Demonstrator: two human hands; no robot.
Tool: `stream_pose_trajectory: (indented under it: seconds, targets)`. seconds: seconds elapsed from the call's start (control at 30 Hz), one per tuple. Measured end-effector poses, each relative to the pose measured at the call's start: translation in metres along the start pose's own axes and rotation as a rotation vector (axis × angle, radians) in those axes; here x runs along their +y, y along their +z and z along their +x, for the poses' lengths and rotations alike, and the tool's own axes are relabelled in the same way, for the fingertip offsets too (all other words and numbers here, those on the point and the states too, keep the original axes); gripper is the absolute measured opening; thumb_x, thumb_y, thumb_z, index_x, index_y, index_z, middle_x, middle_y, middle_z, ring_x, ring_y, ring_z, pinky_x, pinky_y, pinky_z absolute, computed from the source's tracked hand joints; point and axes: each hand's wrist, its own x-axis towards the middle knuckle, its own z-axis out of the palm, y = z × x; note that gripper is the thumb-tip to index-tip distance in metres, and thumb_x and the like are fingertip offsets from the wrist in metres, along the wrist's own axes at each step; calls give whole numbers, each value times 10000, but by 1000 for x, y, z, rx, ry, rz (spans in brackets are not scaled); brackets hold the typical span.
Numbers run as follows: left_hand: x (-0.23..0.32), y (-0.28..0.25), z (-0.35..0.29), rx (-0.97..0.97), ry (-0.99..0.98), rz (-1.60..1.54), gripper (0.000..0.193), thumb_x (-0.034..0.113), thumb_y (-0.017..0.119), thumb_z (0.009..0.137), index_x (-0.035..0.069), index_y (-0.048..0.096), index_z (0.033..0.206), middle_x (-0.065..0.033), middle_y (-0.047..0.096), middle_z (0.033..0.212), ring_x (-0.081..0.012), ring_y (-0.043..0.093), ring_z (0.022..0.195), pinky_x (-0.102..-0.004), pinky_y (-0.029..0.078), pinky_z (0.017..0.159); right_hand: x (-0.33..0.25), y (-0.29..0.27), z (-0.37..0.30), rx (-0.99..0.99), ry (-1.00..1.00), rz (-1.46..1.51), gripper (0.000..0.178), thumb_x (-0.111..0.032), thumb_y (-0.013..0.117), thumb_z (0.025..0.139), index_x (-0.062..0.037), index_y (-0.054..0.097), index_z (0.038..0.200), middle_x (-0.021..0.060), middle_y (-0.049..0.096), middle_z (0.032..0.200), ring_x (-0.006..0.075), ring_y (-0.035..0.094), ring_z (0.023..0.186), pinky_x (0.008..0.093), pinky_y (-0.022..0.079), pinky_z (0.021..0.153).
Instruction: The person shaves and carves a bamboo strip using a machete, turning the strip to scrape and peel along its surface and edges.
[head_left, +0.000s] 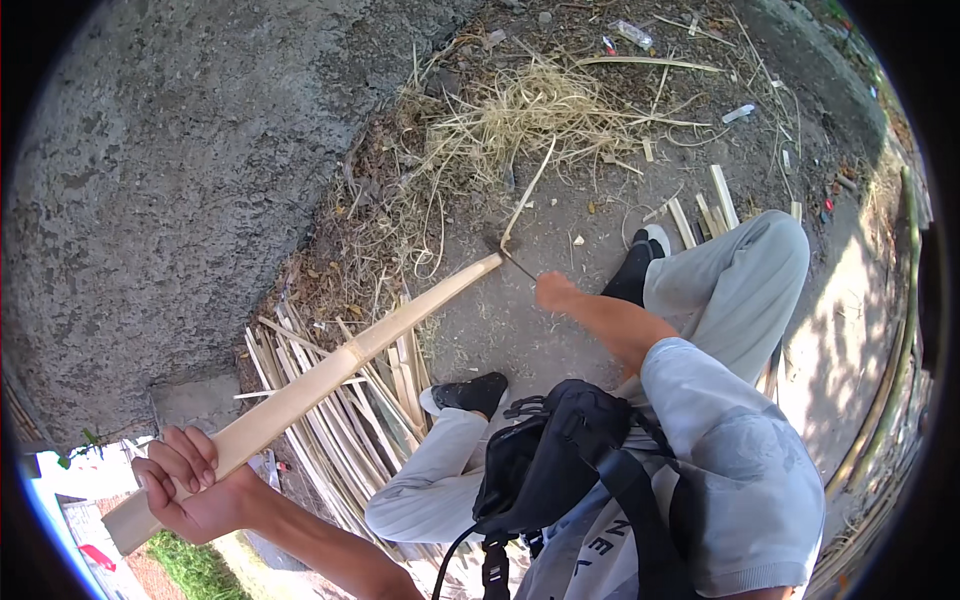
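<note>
A long, flat bamboo slat (300, 390) slants across the view, with a node ring near its middle. My left hand (195, 490) is wrapped round its lower-left part, close to the near end. My right hand (556, 292) is closed on a knife (520, 267), its handle hidden in my fist. The dark blade meets the slat's far end. From that point a thin bamboo strip (528, 190) rises away, bent from the slat. Whether it is still joined to the slat I cannot tell.
Bamboo shavings (530, 110) lie heaped on the ground ahead. Several split bamboo strips (340, 440) are stacked at left, with more pieces (722, 198) beyond my right knee. A rough concrete slab (190, 200) fills the left side. A black bag (560, 450) hangs at my front.
</note>
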Motion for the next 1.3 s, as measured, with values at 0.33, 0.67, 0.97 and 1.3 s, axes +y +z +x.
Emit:
stream_pose_trajectory:
  seconds: [0.33,0.67,0.97,1.3]
  targets:
    - [29,-29,-9,118,44,3,316,126,436,858,149,263,595,9,222,488,-72,212,403,-202,179,370,5,-31,-40,-68,89,-47,241,-98,516,773,51,668,887,209,671,880,342,672,816,416,544,708]
    - [33,-45,-20,320,41,174,344,154,423,875,160,245,581,14,227,487,-71,217,400,-204,186,370,-20,-23,-67,-153,-26,-138,265,-97,507,806,23,656,989,241,633,1028,368,628,973,432,517,817]
    - [36,-54,-25,245,20,80,351,151,417,876,158,229,579,14,225,480,-74,221,399,-207,192,367,11,-12,-56,-100,134,-92,271,-125,533,796,-1,660,1001,239,623,1062,371,617,995,443,506,834]
    - [36,-43,-29,389,44,170,337,141,415,861,158,227,581,20,217,494,-69,214,408,-198,183,367,1,-6,-77,-43,3,-76,273,-204,540,818,18,671,907,246,648,932,386,640,914,458,518,788]
